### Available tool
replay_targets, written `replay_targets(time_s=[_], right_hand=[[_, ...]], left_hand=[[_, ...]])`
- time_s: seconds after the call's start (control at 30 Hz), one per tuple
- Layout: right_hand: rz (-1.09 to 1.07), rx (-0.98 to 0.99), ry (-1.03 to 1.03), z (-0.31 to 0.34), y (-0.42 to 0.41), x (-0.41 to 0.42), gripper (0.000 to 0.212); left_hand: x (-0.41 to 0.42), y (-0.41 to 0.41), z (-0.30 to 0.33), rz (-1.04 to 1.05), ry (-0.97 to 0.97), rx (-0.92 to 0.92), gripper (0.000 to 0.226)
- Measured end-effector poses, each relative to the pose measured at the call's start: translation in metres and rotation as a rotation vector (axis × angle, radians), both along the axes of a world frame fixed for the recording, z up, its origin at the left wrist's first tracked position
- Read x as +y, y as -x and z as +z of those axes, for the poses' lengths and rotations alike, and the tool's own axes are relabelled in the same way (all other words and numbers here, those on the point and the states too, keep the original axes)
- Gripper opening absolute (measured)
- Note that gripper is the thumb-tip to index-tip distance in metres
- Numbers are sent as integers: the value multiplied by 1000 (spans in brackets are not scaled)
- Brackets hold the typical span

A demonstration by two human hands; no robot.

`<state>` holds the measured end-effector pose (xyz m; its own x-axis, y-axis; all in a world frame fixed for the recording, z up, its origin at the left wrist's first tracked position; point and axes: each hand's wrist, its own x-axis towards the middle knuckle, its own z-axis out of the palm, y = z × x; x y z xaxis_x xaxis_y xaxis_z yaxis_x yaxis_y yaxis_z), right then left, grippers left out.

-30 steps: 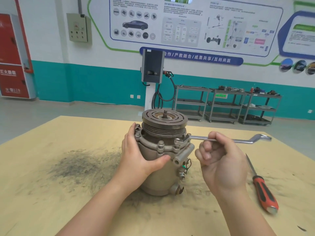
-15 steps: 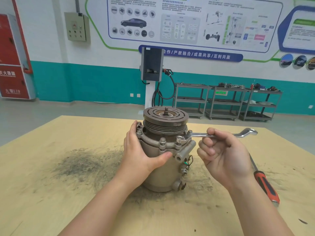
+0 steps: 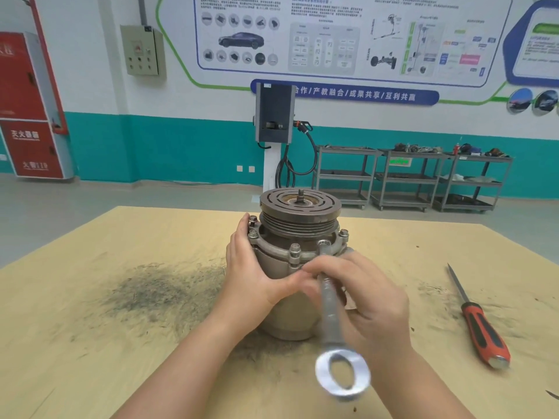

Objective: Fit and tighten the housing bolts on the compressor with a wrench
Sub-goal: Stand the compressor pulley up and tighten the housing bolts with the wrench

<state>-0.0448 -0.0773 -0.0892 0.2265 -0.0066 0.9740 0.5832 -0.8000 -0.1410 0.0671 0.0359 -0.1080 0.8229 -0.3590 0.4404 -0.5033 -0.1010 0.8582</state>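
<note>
The grey compressor [image 3: 290, 237] stands upright on the wooden table [image 3: 90, 343], pulley disc on top. Several housing bolts [image 3: 294, 248] ring its flange. My left hand [image 3: 251, 267] wraps around the left side of the housing, thumb across the front. My right hand [image 3: 363, 300] grips the shaft of a silver ring wrench [image 3: 329, 303]. One ring end sits on a front bolt of the flange. The handle points toward me, and its free ring end [image 3: 341, 375] is blurred near the camera.
A red-handled screwdriver [image 3: 481, 328] lies on the table to the right. Dark metal dust [image 3: 157, 291] is smeared on the wood left of the compressor. Beyond the table are metal shelf carts [image 3: 408, 179] and a charging post [image 3: 273, 137].
My right hand swung the wrench handle from pointing right round to pointing toward me, the ring end staying on the front bolt. My left hand kept its hold on the housing.
</note>
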Motion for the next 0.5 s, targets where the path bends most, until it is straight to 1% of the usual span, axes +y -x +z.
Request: replay_targets(time_s=[0.03,0.07,0.17,0.23,0.33,0.4,0.47,0.5], right_hand=[[45,-3,-67,2,2,-1,19],[130,5,-195,5,5,-4,20],[428,33,-761,18,10,-11,28],[555,97,-998,23,8,-18,35],[675,206,-1162,26,2,-24,44],[744,268,-1227,27,0,-29,36],[803,331,-1253,29,0,-35,24],[823,351,-1255,30,1,-37,22]], left_hand=[[0,-1,0,7,-6,-1,136],[0,-1,1,8,-7,5,137],[0,0,1,3,-14,18,138],[0,1,2,6,-16,18,139],[0,2,3,7,-11,20,139],[-1,2,3,11,-8,19,139],[-1,2,3,15,-13,12,139],[-1,3,3,15,-16,12,139]])
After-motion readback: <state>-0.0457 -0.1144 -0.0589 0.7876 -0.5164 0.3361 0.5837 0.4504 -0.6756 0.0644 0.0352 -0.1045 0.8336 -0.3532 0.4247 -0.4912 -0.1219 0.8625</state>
